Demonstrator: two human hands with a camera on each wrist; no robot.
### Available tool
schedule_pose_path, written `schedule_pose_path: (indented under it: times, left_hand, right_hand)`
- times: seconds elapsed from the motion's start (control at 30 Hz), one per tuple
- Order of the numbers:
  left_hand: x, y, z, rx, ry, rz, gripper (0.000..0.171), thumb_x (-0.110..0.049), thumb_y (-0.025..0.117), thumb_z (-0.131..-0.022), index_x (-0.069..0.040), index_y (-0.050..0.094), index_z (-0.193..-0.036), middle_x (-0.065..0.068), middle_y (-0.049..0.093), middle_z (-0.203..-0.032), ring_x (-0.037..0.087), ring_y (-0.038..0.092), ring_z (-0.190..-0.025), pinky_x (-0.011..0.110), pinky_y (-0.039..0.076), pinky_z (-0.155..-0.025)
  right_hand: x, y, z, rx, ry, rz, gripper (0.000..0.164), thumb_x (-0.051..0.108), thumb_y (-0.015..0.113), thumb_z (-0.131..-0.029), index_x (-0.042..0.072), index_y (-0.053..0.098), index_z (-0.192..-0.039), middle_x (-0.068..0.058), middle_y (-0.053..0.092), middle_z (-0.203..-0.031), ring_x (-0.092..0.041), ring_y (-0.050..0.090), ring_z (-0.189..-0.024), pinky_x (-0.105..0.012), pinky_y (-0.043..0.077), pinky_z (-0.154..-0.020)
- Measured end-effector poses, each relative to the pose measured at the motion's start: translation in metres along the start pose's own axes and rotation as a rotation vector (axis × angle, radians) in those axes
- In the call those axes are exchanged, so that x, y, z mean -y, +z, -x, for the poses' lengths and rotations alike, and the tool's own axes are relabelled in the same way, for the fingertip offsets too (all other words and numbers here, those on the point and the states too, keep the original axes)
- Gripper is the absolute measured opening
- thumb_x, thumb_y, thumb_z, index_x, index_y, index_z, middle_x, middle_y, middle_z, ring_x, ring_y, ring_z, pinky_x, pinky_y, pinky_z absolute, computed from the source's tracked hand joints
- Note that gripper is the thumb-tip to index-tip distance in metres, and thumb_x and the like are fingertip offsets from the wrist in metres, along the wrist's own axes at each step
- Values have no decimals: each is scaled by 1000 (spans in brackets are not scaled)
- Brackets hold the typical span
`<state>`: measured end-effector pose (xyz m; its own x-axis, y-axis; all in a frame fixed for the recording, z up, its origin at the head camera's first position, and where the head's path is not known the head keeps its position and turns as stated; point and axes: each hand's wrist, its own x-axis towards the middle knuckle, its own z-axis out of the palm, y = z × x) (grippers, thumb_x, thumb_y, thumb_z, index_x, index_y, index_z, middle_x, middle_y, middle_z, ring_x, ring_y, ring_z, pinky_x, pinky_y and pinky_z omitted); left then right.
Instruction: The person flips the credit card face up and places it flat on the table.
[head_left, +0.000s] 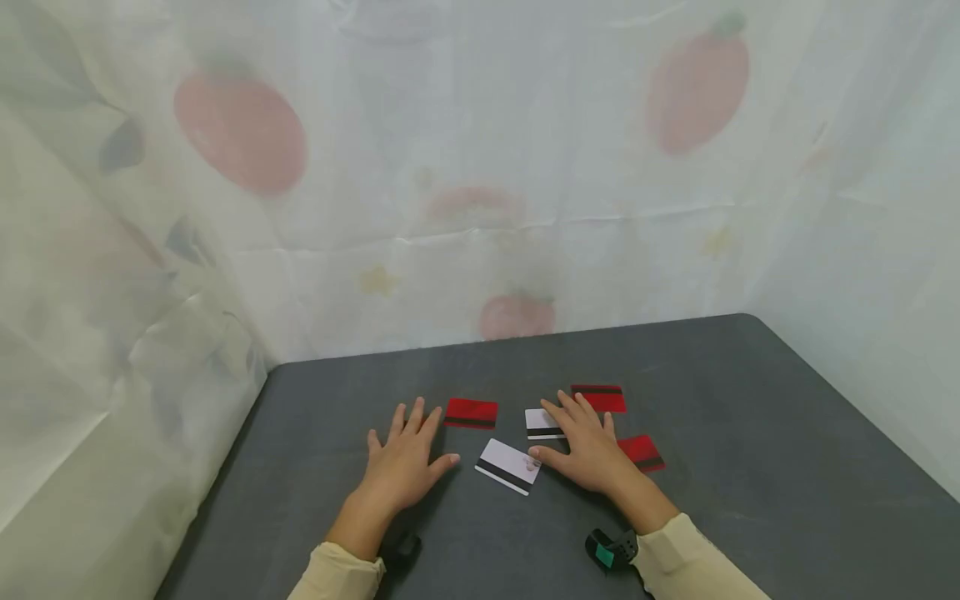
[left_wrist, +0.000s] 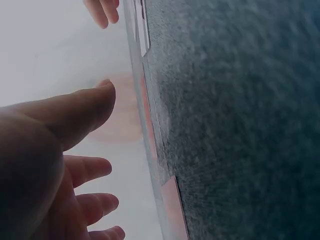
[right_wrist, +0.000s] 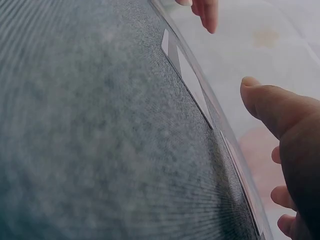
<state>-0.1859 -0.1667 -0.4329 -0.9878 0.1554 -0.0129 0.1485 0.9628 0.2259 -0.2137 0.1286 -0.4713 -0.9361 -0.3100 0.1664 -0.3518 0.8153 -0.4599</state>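
Several red and white magnetic-stripe cards lie spread on the dark grey table. In the head view my left hand (head_left: 403,462) is over the table with its fingers spread, left of a red card (head_left: 471,409), holding nothing. My right hand (head_left: 588,450), fingers also extended, partly hides a white card (head_left: 542,419) and a red card (head_left: 640,450). Its thumb is close to a tilted white card (head_left: 512,461); whether they touch, I cannot tell. Beyond its fingertips lies another red card (head_left: 603,402). In the right wrist view a white card (right_wrist: 192,82) lies flat below the thumb.
A dark grey table (head_left: 750,467) spreads beneath both hands. Pale fabric with a fruit print (head_left: 465,108) hangs behind the table and along its sides. Dark wrist straps (head_left: 613,550) sit at both wrists, beside cream sleeves.
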Motion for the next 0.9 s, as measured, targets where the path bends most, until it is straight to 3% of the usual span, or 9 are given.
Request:
schedule_pose_path:
  times: [0.33,0.57,0.73,0.9]
  left_hand:
    - [-3,1,2,33,23,79,80,-57,63,-89,-21,33,-155,10,19,-164,38,12,-151,78,12,-106]
    - [-5,5,1,62,80,137,79,-56,63,-89,-22,34,-154,7,23,-163,36,16,-151,76,13,-107]
    - [-10,7,2,160,142,185,76,-53,64,-90,-17,38,-152,6,30,-161,34,21,-150,70,14,-112]
    - [-16,8,4,238,195,145,70,-53,62,-91,-12,48,-146,9,39,-156,34,29,-147,66,21,-112]
  right_hand:
    - [2,-1,0,18,-12,6,78,61,66,-84,26,42,-150,-10,35,-158,-38,22,-148,-77,12,-107]
    - [3,-2,0,21,-26,-8,77,59,66,-84,24,44,-149,-10,36,-157,-38,22,-148,-77,11,-108]
    - [8,-2,2,76,-49,-18,76,60,65,-85,22,47,-147,-9,35,-158,-38,20,-149,-73,10,-110]
    - [13,-2,4,139,-115,-33,71,58,66,-86,21,51,-144,-10,35,-158,-38,18,-150,-71,9,-113]
